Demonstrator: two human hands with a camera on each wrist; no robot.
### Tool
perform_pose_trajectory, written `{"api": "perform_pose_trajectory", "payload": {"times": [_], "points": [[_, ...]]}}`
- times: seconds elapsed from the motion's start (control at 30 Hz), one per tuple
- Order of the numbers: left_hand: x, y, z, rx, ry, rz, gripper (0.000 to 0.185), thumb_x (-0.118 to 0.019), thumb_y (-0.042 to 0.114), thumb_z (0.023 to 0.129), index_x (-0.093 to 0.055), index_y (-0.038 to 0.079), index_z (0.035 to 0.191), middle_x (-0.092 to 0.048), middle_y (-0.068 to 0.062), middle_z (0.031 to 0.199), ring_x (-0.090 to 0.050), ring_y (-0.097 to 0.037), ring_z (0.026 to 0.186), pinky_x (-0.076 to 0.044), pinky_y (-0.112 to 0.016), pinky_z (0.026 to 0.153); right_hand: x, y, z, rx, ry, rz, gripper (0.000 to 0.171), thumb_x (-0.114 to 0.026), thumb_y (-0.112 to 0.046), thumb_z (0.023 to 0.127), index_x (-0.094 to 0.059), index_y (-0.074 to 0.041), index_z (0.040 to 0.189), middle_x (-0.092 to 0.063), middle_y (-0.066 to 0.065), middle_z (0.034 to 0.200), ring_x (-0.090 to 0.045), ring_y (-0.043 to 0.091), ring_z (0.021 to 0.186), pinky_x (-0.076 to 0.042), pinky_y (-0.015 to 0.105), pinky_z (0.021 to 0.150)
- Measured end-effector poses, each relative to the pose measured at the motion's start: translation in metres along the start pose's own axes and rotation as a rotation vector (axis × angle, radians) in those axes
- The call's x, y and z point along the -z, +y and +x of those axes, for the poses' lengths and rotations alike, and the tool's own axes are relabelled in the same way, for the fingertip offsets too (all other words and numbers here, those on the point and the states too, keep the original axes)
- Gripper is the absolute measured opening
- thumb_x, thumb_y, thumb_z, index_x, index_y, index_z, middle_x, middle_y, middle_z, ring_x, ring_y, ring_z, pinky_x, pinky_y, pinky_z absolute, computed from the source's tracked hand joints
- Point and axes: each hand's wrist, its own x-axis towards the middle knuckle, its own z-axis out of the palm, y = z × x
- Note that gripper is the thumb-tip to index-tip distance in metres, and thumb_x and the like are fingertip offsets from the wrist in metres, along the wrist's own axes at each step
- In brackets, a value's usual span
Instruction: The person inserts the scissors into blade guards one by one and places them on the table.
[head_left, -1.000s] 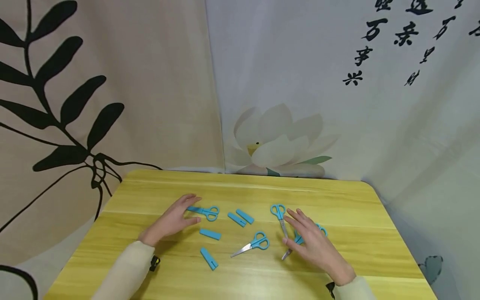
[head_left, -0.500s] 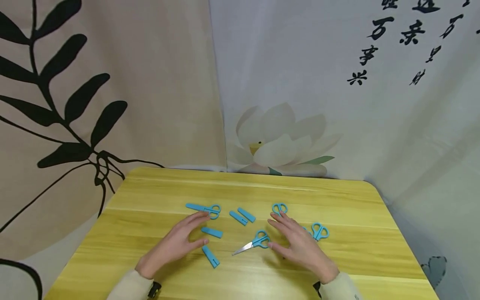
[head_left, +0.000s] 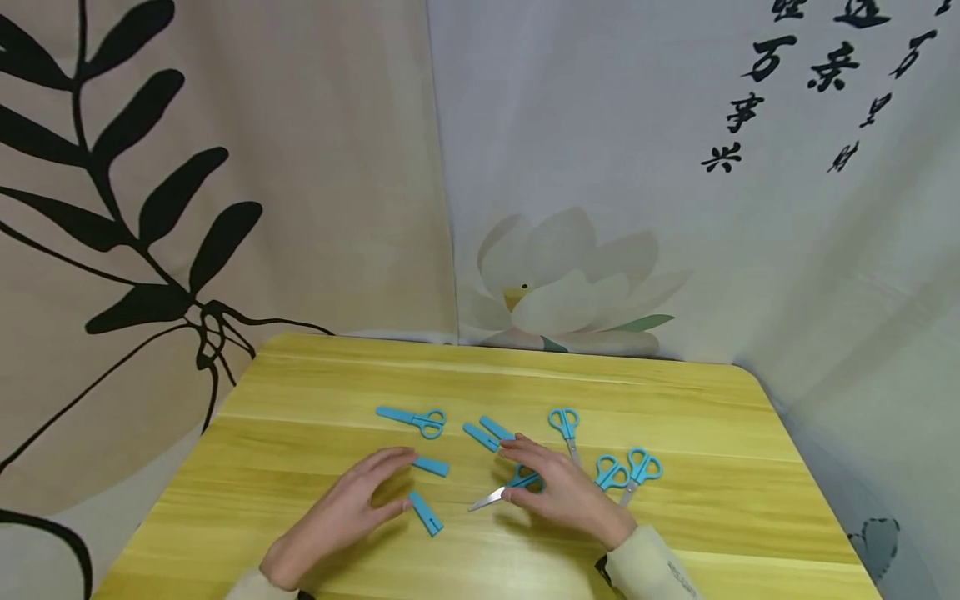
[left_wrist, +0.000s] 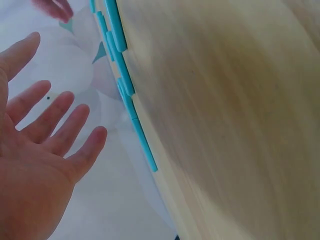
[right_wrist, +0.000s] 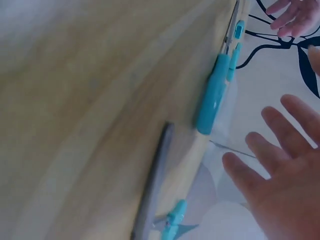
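Right hand spread flat over bare-bladed scissors mid-table, not gripping; left hand spread, hovering by loose blade cover; palm-down, so likely positioning

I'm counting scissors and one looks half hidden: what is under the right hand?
Under the right hand lies a pair of blue scissors: its bare blade tip and part of one handle ring show. The rest of the handles is covered, so contact cannot be told.
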Motion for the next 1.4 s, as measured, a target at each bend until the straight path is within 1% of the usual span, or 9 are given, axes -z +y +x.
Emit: {"api": "perform_pose_trajectory", "payload": {"times": [0.07, 0.2, 0.33, 0.53, 0.77, 1.0, 1.13, 1.33, 1.4], "points": [[-0.001, 0.001, 0.0, -0.006, 0.003, 0.002, 0.063, -0.082, 0.024, 0.091, -0.057, 0.008, 0.146, -0.054, -0.009, 0.15, -0.054, -0.033, 0.135, -0.048, -0.054, 0.106, -0.001, 0.002, 0.002, 0.004, -0.029, 0.022, 0.053, -0.075, -0.035, 0.097, -0.063, -0.011, 0.142, -0.055, 0.007, 0.151, -0.046, 0.032, 0.144, -0.045, 0.057, 0.109], [-0.003, 0.002, -0.002, -0.031, 0.011, 0.003, 0.064, -0.083, 0.023, 0.089, -0.058, 0.007, 0.145, -0.055, -0.009, 0.149, -0.055, -0.032, 0.134, -0.05, -0.051, 0.105, -0.003, 0.006, 0.005, -0.01, -0.096, 0.024, 0.054, -0.076, -0.041, 0.096, -0.065, -0.013, 0.14, -0.057, 0.001, 0.149, -0.051, 0.028, 0.139, -0.046, 0.051, 0.11], [-0.005, 0.002, -0.004, -0.039, 0.01, -0.006, 0.063, -0.084, 0.022, 0.089, -0.058, 0.007, 0.145, -0.056, -0.009, 0.148, -0.056, -0.032, 0.133, -0.051, -0.05, 0.104, -0.003, 0.01, 0.006, -0.026, -0.132, 0.012, 0.051, -0.077, -0.041, 0.095, -0.067, -0.014, 0.137, -0.059, -0.002, 0.144, -0.055, 0.026, 0.134, -0.048, 0.049, 0.108], [-0.007, 0.003, -0.002, -0.035, 0.019, -0.019, 0.062, -0.084, 0.021, 0.089, -0.059, 0.009, 0.144, -0.058, -0.008, 0.147, -0.057, -0.031, 0.132, -0.051, -0.05, 0.103, -0.001, 0.016, 0.008, -0.03, -0.133, 0.004, 0.044, -0.081, -0.034, 0.092, -0.071, -0.012, 0.129, -0.063, -0.002, 0.134, -0.058, 0.023, 0.125, -0.05, 0.046, 0.103], [-0.008, 0.004, 0.002, -0.047, 0.027, -0.032, 0.06, -0.083, 0.019, 0.09, -0.059, 0.008, 0.144, -0.059, -0.007, 0.145, -0.059, -0.032, 0.13, -0.052, -0.051, 0.102, -0.001, 0.024, 0.01, -0.032, -0.153, 0.024, 0.035, -0.085, -0.027, 0.089, -0.075, -0.015, 0.12, -0.066, -0.005, 0.121, -0.06, 0.016, 0.112, -0.052, 0.036, 0.095], [-0.008, 0.004, 0.002, -0.041, 0.009, -0.056, 0.059, -0.082, 0.018, 0.091, -0.058, 0.01, 0.145, -0.058, -0.007, 0.145, -0.058, -0.033, 0.13, -0.052, -0.052, 0.102, -0.004, 0.025, 0.013, -0.037, -0.159, 0.001, 0.033, -0.087, -0.026, 0.087, -0.077, -0.017, 0.117, -0.063, -0.009, 0.118, -0.057, 0.014, 0.111, -0.05, 0.035, 0.096], [-0.008, 0.005, 0.002, -0.035, 0.006, -0.058, 0.06, -0.082, 0.019, 0.091, -0.058, 0.01, 0.145, -0.059, -0.007, 0.145, -0.059, -0.033, 0.13, -0.052, -0.052, 0.102, -0.004, 0.024, 0.014, -0.035, -0.148, -0.02, 0.025, -0.086, -0.022, 0.088, -0.078, -0.017, 0.111, -0.063, -0.009, 0.114, -0.056, 0.012, 0.107, -0.049, 0.033, 0.093], [-0.008, 0.002, 0.002, 0.021, 0.007, -0.077, 0.063, -0.084, 0.02, 0.088, -0.059, 0.011, 0.145, -0.059, -0.007, 0.145, -0.058, -0.033, 0.131, -0.05, -0.051, 0.104, -0.006, 0.024, 0.014, -0.053, -0.125, -0.012, 0.013, -0.084, -0.019, 0.09, -0.078, -0.019, 0.101, -0.064, -0.009, 0.107, -0.058, 0.012, 0.101, -0.05, 0.032, 0.088], [-0.009, 0.001, 0.002, 0.025, 0.012, -0.078, 0.063, -0.085, 0.02, 0.088, -0.059, 0.01, 0.145, -0.059, -0.008, 0.144, -0.058, -0.033, 0.13, -0.051, -0.051, 0.103, -0.007, 0.023, 0.014, -0.051, -0.12, -0.011, 0.011, -0.084, -0.019, 0.09, -0.078, -0.018, 0.1, -0.064, -0.01, 0.105, -0.059, 0.012, 0.1, -0.05, 0.032, 0.088]]}}
